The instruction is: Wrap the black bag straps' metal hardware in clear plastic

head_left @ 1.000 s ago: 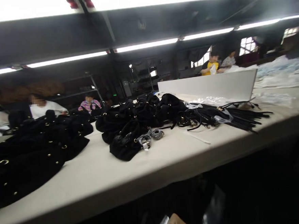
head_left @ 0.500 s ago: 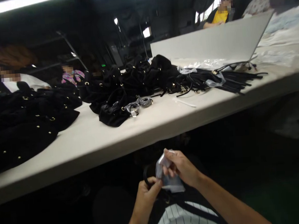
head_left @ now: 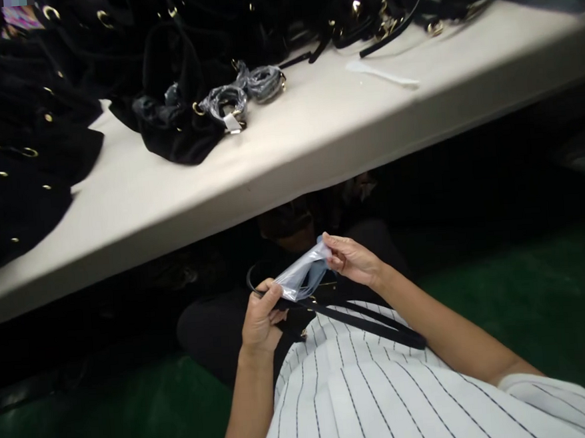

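Above my lap, my left hand point(head_left: 262, 314) is closed on a black strap point(head_left: 380, 329) and on one end of a piece of clear plastic film point(head_left: 299, 272). The strap loops out past my thumb and runs back across my striped shirt. My right hand point(head_left: 351, 259) pinches the film's other end between thumb and fingers. Between the two hands the film is stretched on a slant, upper end to the right. A small gold-coloured metal fitting point(head_left: 304, 335) shows near the strap, below my left hand.
Ahead stands a table with a pale cover point(head_left: 278, 153). Black fabric bags point(head_left: 23, 164) with gold eyelets are piled on it. Two film-wrapped strap coils point(head_left: 224, 103) lie near a white strip point(head_left: 382, 74). More black straps point(head_left: 394, 35) lie at the back right.
The view has tilted down, so the table sits higher in it. My hands have moved apart, and the film, bunched up before, is now drawn out between them.
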A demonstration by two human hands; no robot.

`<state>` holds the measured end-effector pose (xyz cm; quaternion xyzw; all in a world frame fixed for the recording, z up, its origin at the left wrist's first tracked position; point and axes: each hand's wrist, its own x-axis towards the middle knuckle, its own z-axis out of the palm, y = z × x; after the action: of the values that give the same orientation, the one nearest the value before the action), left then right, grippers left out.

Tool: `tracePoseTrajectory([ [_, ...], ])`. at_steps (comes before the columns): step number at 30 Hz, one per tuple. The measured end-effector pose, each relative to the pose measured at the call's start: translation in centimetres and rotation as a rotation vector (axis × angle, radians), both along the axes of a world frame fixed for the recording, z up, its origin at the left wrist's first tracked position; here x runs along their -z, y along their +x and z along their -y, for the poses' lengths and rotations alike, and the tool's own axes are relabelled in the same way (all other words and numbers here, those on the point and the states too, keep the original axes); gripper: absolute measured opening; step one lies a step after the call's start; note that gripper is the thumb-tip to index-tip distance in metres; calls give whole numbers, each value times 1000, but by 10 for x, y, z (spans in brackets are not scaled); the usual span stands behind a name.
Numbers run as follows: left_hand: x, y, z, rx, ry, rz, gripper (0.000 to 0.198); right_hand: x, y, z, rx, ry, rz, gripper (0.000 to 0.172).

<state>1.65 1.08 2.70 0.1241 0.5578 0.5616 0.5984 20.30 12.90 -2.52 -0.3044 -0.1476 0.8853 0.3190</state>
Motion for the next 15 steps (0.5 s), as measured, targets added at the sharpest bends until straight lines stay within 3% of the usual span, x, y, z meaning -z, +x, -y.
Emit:
tracePoseTrajectory([
  [4,10,-11,-6,-64,-41,45,51,7,-4,-4,-12,65,-14,29],
  [8,20,-14,-9,-17,-34,75,46,8,0,-8,-34,173,20,25],
  [15,32,-13,-7,-4,-61,63,42,4,-6,14,-331,450,88,51],
])
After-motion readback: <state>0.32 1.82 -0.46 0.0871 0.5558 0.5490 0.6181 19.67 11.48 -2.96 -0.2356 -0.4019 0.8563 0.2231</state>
